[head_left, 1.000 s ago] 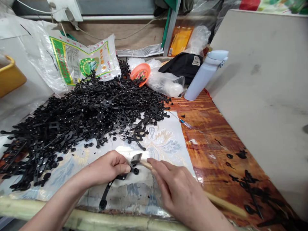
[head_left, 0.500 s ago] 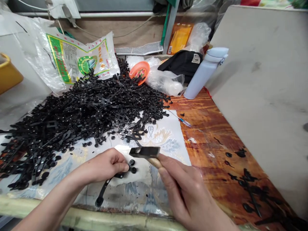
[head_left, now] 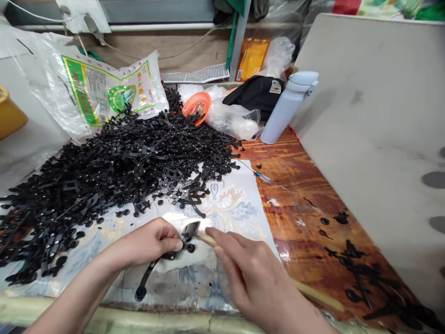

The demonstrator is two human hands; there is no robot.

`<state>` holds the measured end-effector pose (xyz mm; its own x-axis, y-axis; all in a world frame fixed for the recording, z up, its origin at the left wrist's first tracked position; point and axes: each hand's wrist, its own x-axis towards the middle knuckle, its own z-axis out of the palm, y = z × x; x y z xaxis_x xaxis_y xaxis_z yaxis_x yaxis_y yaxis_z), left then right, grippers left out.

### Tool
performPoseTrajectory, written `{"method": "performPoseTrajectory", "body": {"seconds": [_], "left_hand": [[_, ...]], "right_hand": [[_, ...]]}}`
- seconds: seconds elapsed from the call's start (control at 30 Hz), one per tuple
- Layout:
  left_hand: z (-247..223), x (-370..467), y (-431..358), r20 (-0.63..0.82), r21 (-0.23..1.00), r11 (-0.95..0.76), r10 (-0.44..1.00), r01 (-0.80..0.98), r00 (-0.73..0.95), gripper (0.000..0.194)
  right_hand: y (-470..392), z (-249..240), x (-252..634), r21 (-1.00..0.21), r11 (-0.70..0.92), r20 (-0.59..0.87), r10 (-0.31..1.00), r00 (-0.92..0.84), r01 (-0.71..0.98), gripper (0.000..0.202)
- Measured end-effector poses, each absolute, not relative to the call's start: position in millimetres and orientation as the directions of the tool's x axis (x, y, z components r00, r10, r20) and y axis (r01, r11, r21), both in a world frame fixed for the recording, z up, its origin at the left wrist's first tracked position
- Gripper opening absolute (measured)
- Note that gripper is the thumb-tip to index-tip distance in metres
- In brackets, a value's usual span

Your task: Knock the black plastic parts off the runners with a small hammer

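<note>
My left hand [head_left: 155, 245] is closed, thumb and fingers pinching a black jointed plastic part. One long arm of the black plastic part [head_left: 148, 277] sticks out toward me and ends in a round disc. Beyond my thumb, the rest of it lies on the cloth, with a round black knob [head_left: 191, 248] beside it. My right hand [head_left: 255, 269] is wrapped around the wooden handle of a hammer [head_left: 206, 238]. The dark hammer head is down at the plastic part, close to my left fingertips; whether they touch I cannot tell.
A big heap of black plastic parts [head_left: 125, 157] covers the back left. Behind it are a printed plastic bag [head_left: 111, 93] and an orange dish [head_left: 196, 104]. A blue bottle [head_left: 288, 109], a screwdriver [head_left: 261, 176] and scattered black pieces [head_left: 356, 269] lie rightward, beside a grey panel [head_left: 368, 93].
The hammer has come down and to the left, from above the plastic part to right at it. My left hand keeps its pinch. The whole view has shifted slightly.
</note>
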<state>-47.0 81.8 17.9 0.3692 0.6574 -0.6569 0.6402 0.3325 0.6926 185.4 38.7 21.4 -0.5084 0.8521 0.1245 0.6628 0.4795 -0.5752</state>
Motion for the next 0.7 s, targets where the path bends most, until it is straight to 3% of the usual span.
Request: {"method": "performPoseTrajectory", "body": {"seconds": [0.23,0.33,0.43,0.53,0.7], "left_hand": [[16.4,-48.7,81.1,-0.646,0.732,0.371,0.645,0.572,0.409,0.03],[19.8,-48.9,76.7,-0.599,0.768,0.35,0.688,0.536,0.41,0.03],[28.5,-48.1,65.5,-0.535,0.804,0.321,0.759,0.5,0.373,0.029],[36.6,-48.4,50.1,-0.502,0.832,0.341,0.798,0.438,0.332,0.029],[38.2,-53.1,29.0,-0.468,0.866,0.353,0.822,0.355,0.324,0.035]], "right_hand": [[41.6,17.4,185.1,-0.631,0.409,0.077,0.878,-0.472,0.659,0.038],[54.3,12.0,200.0,-0.641,0.331,0.162,0.94,-0.299,0.693,0.039],[67.7,1.2,216.6,-0.43,0.109,0.147,0.988,-0.049,0.896,0.04],[75.1,-12.6,224.8,-0.199,-0.003,0.145,0.989,0.032,0.98,0.039],[76.4,-24.7,223.1,-0.127,0.05,0.218,0.976,-0.021,0.991,0.033]]}}
